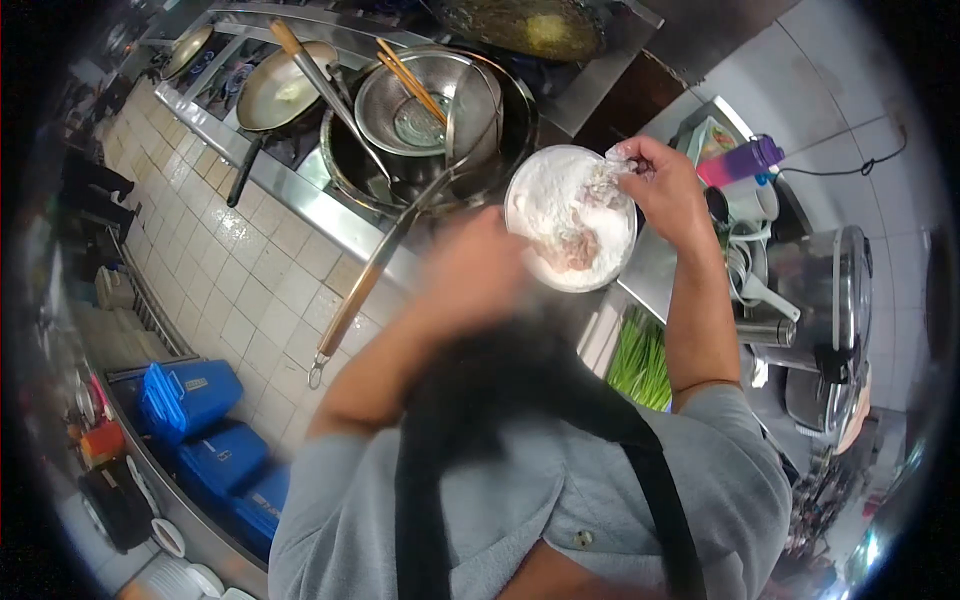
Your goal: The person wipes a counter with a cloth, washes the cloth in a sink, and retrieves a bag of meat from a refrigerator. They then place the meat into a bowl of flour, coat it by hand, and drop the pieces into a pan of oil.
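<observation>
A round bowl of white powder, which looks like flour, lies between my hands. A pinkish, moist-looking lump sits partly in the powder, and clumps show near the bowl's right side. My right hand is over the right rim, its fingers bent together and coated white; I cannot tell what they pinch. Smeared by motion, my left hand is at the left rim, its fingers mostly hidden in the blur.
Ahead, a large pot holds a strainer, chopsticks and a long-handled ladle. A frying pan is on the stove. Green stalks, a purple bottle and a steel cooker stand right. Blue bins are left.
</observation>
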Action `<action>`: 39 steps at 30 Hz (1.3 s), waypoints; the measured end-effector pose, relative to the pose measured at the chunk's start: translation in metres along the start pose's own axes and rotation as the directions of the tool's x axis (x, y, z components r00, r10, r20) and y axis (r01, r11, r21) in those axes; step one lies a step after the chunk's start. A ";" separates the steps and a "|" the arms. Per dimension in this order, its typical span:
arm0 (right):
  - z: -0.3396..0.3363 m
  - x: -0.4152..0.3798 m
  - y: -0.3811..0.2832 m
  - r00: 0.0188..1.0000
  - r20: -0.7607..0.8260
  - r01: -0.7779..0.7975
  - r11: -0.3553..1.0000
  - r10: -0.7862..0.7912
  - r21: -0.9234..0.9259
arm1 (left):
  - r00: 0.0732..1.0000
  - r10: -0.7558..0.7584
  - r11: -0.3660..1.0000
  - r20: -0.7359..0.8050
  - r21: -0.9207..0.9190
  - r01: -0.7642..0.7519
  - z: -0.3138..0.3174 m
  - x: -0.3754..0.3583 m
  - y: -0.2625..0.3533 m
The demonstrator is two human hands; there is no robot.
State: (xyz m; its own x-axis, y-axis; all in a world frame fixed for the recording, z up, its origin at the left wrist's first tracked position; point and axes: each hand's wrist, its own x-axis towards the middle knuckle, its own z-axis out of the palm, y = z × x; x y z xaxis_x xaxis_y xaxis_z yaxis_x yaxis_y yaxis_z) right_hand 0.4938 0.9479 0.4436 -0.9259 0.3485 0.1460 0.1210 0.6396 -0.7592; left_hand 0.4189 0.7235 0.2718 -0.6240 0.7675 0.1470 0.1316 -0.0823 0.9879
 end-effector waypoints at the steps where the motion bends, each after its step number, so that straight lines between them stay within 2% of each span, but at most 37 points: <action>1: -0.002 0.005 -0.004 1.000 -0.010 -0.005 1.000 0.004 -0.020 | 1.000 -0.003 1.000 -0.005 0.000 0.003 -0.002 0.001 0.000; 2: -0.005 0.010 -0.006 1.000 -0.023 -0.011 0.999 0.010 -0.040 | 1.000 -0.011 1.000 -0.018 -0.009 0.011 -0.003 0.003 0.001; 3: -0.009 0.020 -0.003 0.999 -0.028 0.016 0.999 -0.015 0.050 | 0.999 -0.021 1.000 -0.035 -0.019 0.020 -0.004 0.005 0.002; 4: -0.014 0.032 -0.004 0.999 -0.031 0.029 0.998 -0.028 0.053 | 0.998 -0.029 0.999 -0.054 -0.033 0.027 -0.005 0.008 0.002; 6: -0.026 0.061 -0.009 0.985 -0.105 0.150 0.983 -0.140 0.101 | 0.995 -0.050 0.996 -0.088 -0.072 0.044 -0.008 0.013 0.004; 11: -0.044 0.154 -0.012 0.933 -0.195 0.272 0.947 -0.303 -0.169 | 0.988 -0.104 0.975 -0.110 -0.205 0.080 -0.011 0.011 0.008; 14: -0.029 0.212 0.000 0.920 -0.146 0.336 0.924 -0.363 -0.183 | 0.986 -0.129 0.961 -0.100 -0.258 0.100 -0.012 0.001 0.008; 16: -0.014 0.244 0.009 0.936 -0.114 0.310 0.933 -0.333 -0.183 | 0.985 -0.125 0.960 -0.118 -0.265 0.090 -0.012 -0.002 0.008; 18: 0.010 0.275 0.031 0.973 -0.074 0.187 0.940 -0.216 -0.286 | 0.985 -0.118 0.993 -0.124 -0.019 0.117 -0.017 -0.011 0.007; 19: 0.020 0.286 0.041 0.974 -0.065 0.192 0.941 -0.218 -0.280 | 0.982 -0.152 0.987 -0.113 -0.073 0.144 -0.020 -0.016 -0.010; 20: 0.031 0.295 0.051 0.983 -0.074 0.132 0.932 -0.166 -0.336 | 0.980 -0.159 0.986 -0.122 -0.073 0.150 -0.020 -0.017 -0.007; 21: 0.041 0.304 0.061 0.990 -0.087 0.070 0.918 -0.112 -0.391 | 0.979 -0.150 0.989 -0.142 -0.024 0.148 -0.020 -0.018 -0.003; 23: 0.055 0.319 0.083 0.994 -0.096 0.015 0.925 -0.056 -0.379 | 0.975 -0.153 0.987 -0.163 0.025 0.159 -0.021 -0.023 -0.007; 24: 0.059 0.323 0.094 0.993 -0.115 -0.044 0.926 0.001 -0.374 | 0.964 -0.190 0.982 -0.187 -0.032 0.187 -0.022 -0.027 -0.016; 26: 0.058 0.324 0.108 0.990 -0.138 -0.068 0.920 0.016 -0.385 | 0.951 -0.236 0.971 -0.201 -0.093 0.221 -0.020 -0.025 -0.008; 27: 0.054 0.326 0.115 0.983 -0.178 -0.037 0.912 -0.041 -0.410 | 0.870 -0.421 0.876 -0.256 -0.366 0.316 -0.020 -0.023 -0.005; 28: 0.052 0.325 0.122 0.971 -0.217 -0.007 0.900 -0.098 -0.436 | 0.760 -0.599 0.706 -0.252 -0.614 0.353 -0.020 -0.018 0.002; 29: 0.046 0.315 0.114 0.971 -0.219 -0.004 0.903 -0.100 -0.429 | 0.757 -0.607 0.699 -0.242 -0.616 0.363 -0.022 -0.015 0.001; 30: 0.038 0.303 0.107 0.972 -0.218 -0.017 0.902 -0.086 -0.431 | 0.824 -0.480 0.844 -0.300 -0.415 0.341 -0.023 -0.012 0.000; 31: 0.028 0.282 0.087 0.972 -0.192 0.041 0.908 -0.132 -0.417 | 0.885 -0.339 0.938 -0.319 -0.193 0.289 -0.025 -0.009 -0.002; 32: 0.018 0.260 0.074 0.970 -0.166 0.097 0.910 -0.177 -0.403 | 0.935 -0.192 0.977 -0.298 0.035 0.211 -0.024 -0.006 -0.004; 33: 0.010 0.242 0.072 0.985 -0.056 0.139 0.935 -0.166 -0.328 | 0.969 -0.048 0.961 -0.241 0.255 0.111 -0.023 -0.005 -0.005; 34: 0.002 0.223 0.068 0.985 0.050 0.173 0.954 -0.166 -0.244 | 0.973 0.118 0.871 -0.197 0.491 -0.006 -0.022 -0.003 -0.003; 36: -0.004 0.152 0.037 0.929 0.283 0.262 0.964 -0.240 -0.044 | 0.992 0.075 0.910 -0.102 0.413 -0.026 -0.020 0.008 0.047; 38: -0.001 0.095 0.022 0.873 0.459 0.259 0.954 -0.164 -0.151 | 0.991 0.101 0.891 -0.085 0.452 -0.052 -0.019 0.013 0.036; 39: 0.004 0.068 0.015 0.861 0.475 0.308 0.931 -0.184 -0.198 | 0.988 0.128 0.866 -0.081 0.494 -0.071 -0.017 0.015 0.032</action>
State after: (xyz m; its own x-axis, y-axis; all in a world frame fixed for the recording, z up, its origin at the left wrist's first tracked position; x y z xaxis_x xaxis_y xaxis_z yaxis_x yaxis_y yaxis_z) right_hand 0.4312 0.9782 0.4398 -0.9891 -0.1427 -0.0361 -0.1013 0.8380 -0.5362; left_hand 0.4002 0.7217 0.3068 -0.6627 0.6963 0.2758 0.5392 0.1880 0.8210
